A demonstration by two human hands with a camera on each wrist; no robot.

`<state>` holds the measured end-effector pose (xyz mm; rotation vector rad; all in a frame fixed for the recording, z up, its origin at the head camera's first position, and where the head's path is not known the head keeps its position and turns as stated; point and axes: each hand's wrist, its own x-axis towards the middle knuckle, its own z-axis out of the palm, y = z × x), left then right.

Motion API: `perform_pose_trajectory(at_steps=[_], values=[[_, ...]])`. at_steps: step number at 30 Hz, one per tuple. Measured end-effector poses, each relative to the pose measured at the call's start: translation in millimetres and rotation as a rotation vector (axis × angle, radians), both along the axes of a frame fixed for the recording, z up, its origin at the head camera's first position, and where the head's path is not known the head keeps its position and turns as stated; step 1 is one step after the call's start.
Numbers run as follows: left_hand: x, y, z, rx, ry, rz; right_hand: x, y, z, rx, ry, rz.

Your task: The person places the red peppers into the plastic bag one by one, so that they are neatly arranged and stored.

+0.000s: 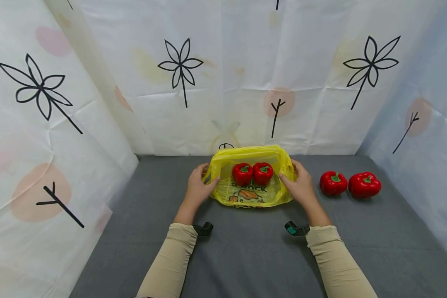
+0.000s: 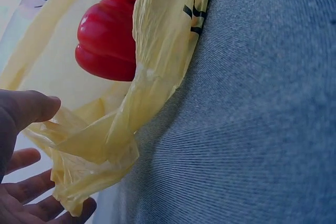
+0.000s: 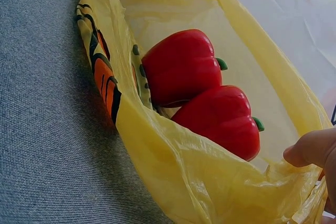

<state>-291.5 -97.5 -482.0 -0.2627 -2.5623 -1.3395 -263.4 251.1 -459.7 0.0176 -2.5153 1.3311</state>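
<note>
A yellow plastic bag [image 1: 251, 198] lies on the grey table with its mouth spread toward me. Inside it, side by side, are two red bell peppers [image 1: 242, 174] [image 3: 184, 69] with green stems. My left hand [image 1: 199, 186] holds the bag's left side, thumb at the rim and fingers [image 2: 31, 188] spread along the outside. On the opposite side my right hand [image 1: 301, 182] grips the bag's edge, its thumb [image 3: 310, 148] over the rim on the inner side. The right hand's other fingers are mostly hidden behind the plastic.
Two more red bell peppers [image 1: 333, 183] [image 1: 364, 185] sit on the table to the right of my right hand. White cloth [image 1: 223, 82] printed with plants hangs behind the table and along both sides. Dark bands [image 1: 204, 229] circle both wrists.
</note>
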Motion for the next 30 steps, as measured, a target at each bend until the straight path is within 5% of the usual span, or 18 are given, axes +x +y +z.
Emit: perform_pose_trajectory(at_steps=[20, 30], values=[[4.8, 0.2, 1.3, 0.068, -0.076, -0.070, 8.5, 8.8, 3.2, 0.033, 0.021, 0.008], [2.3, 0.5, 4.8, 0.086, -0.073, -0.088, 25.5, 37.8, 26.8, 0.090, 0.134, -0.040]])
